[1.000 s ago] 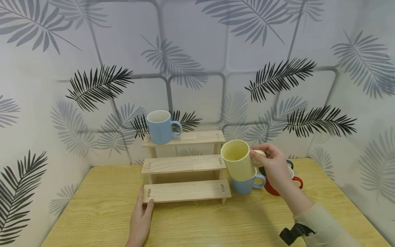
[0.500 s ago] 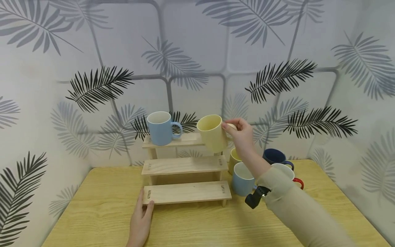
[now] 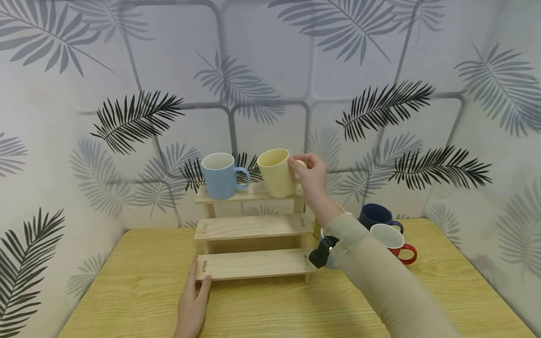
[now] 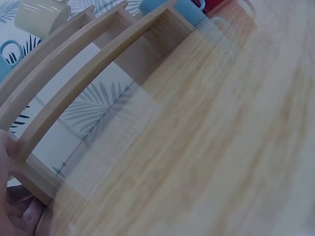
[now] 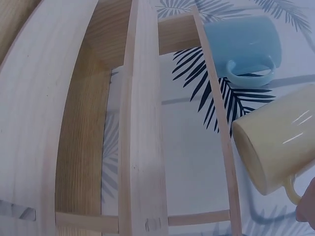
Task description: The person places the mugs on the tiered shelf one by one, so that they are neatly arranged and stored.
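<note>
My right hand (image 3: 310, 176) pinches the handle of a yellow mug (image 3: 276, 176), which leans slightly at the right part of the top shelf. In the right wrist view the yellow mug (image 5: 275, 140) is close by the top board's edge, its handle in my fingers. A light blue mug (image 3: 220, 178) stands on the left of that shelf, handle to the right. My left hand (image 3: 193, 303) holds the left front corner of the three-step wooden rack (image 3: 258, 264), thumb on the lowest board. The left wrist view shows those fingers around the rack's end (image 4: 32, 179).
Right of the rack stand a dark blue mug (image 3: 375, 214) and a red mug with white inside (image 3: 389, 236). Another light blue mug and a second yellow mug are partly hidden behind my right forearm (image 3: 376, 277). A leaf-patterned wall (image 3: 270, 70) rises behind the wooden table (image 3: 139, 281).
My right hand has lifted the yellow mug from above the mugs at the right and carried it up and left to the top shelf. My left hand has stayed on the rack.
</note>
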Motion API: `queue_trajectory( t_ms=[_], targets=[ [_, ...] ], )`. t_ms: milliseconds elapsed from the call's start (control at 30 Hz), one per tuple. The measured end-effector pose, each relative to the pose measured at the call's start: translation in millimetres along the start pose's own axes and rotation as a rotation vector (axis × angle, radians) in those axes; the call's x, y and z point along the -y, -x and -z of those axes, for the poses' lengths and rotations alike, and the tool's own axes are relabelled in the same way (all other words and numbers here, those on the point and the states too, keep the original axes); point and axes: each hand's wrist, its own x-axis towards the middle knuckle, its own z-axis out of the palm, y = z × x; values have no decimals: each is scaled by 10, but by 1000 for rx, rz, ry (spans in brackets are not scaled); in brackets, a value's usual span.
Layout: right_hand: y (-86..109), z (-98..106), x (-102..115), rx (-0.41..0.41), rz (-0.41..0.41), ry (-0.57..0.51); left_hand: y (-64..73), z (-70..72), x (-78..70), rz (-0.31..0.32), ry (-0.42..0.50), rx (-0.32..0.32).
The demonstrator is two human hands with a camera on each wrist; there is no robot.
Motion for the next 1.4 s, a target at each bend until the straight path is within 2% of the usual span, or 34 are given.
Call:
queue_trajectory(
  t_ms=[200, 400, 833, 1033, 1167, 1400],
  targets=[
    [-86, -66, -71, -15, -10, 4, -14, -47, -4, -7, 3, -11],
    [-214, 12, -175, 13, -21, -17, -43, -87, -3, -2, 2, -16],
    [-423, 194, -330, 162, -47, 19, -109, -149, -26, -17, -1, -49],
    [-468, 320, -351, 297, -45, 129, -119, -173, -49, -19, -4, -63],
    [-392, 509, -379, 376, -45, 205, -120, -172, -54, -19, 4, -64],
    [-50, 1010, -523, 457, -7, 339, -92, -136, -40, -22, 23, -48]
  ],
)
